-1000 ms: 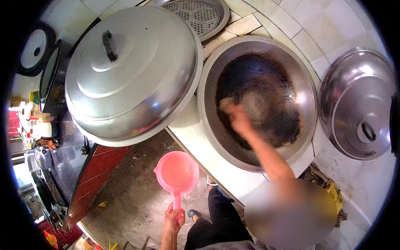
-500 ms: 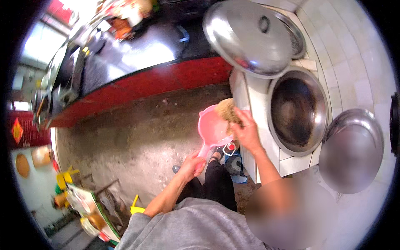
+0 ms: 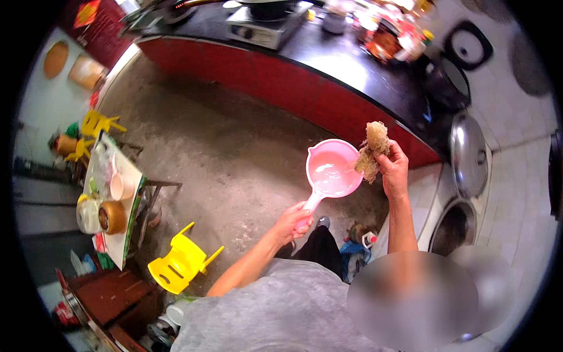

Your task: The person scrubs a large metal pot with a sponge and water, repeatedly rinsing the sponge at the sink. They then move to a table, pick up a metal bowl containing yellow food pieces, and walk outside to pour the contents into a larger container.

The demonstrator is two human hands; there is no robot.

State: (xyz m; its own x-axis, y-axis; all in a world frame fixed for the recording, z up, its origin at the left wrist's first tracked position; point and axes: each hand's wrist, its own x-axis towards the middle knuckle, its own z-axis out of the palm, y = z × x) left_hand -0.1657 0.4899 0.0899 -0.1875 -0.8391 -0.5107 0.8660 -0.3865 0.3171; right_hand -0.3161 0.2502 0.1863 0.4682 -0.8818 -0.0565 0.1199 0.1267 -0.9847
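A pink plastic water dipper [image 3: 329, 166] with some clear liquid inside is held out in front of me. My left hand [image 3: 291, 223] is wrapped round its handle, the bowl pointing away from my body. Pinched in my right hand [image 3: 393, 171] is a tan, fibrous loofah [image 3: 376, 141], its ragged lower part hanging beside the dipper's right rim. Whether the loofah touches that rim I cannot tell.
A black counter [image 3: 325, 56] with a red front runs ahead, bearing a gas stove [image 3: 262, 35]. On the right stand a wok [image 3: 454, 226] and a leaning metal lid [image 3: 469, 155]. Left are a yellow chair [image 3: 179, 264] and a table [image 3: 130, 226] with containers.
My view has swung left, bringing the stove, chair and table into sight. The loofah, earlier over the dipper's bowl, is now lifted out to its right. Both hands keep their holds.
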